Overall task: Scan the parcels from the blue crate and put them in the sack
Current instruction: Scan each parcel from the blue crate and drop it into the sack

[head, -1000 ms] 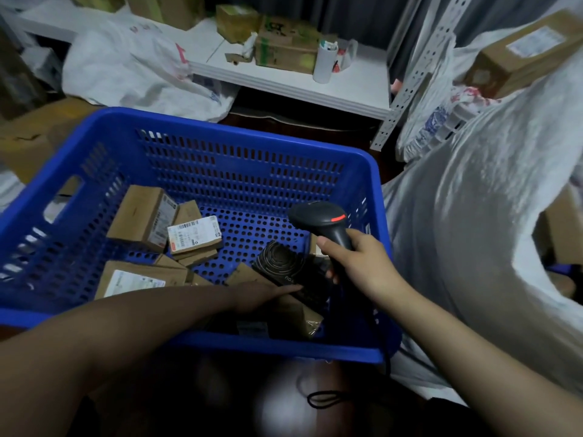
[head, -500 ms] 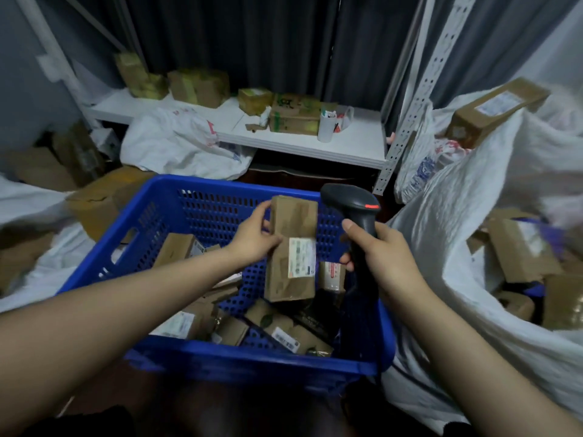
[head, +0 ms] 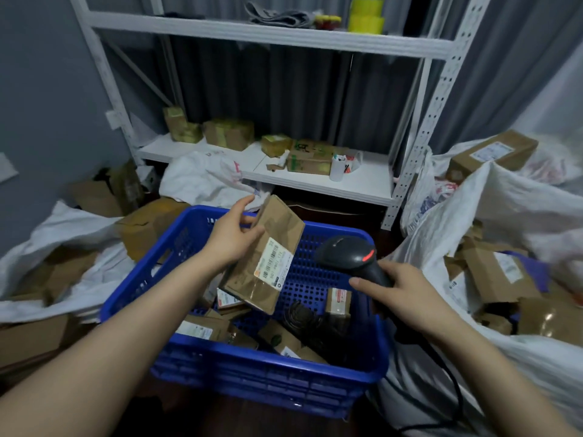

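**Parcel held up over the crate, scanner beside it**

A white shelving rack (head: 252,34) fills the view from 10 to 1 o'clock, with brown boxes and a white cup (head: 337,168) on its lower shelf and yellow tape rolls (head: 366,15) on the upper one. At 3 o'clock an open white sack (head: 504,209) slumps against the rack's leg. Brown labelled parcels (head: 501,272) are piled inside it.

The blue crate (head: 268,372) sits at 6 o'clock, touching the sack's wall on its right side. Its walls and floor are perforated, and loose parcels (head: 205,329) lie on its floor, mostly toward its near left corner.

Above the crate, near the centre of the view, the left hand (head: 230,239) holds one parcel (head: 277,231) in the air. It is a flat brown cardboard packet, longer than wide, creased and taped. It is tilted so its top leans toward 11 o'clock and its lower end dips inside the crate. The thumb lies on its front face and the fingers go behind its upper left edge. A white label (head: 273,266) with barcodes and an orange corner mark faces the camera on its lower right part.

Just at 3 o'clock of that label, apart from it, is a black scanner (head: 347,255) with a red strip on its head. The right hand (head: 407,294) has its fingers wrapped round the handle. A black cable (head: 454,392) trails from it toward 5 o'clock.
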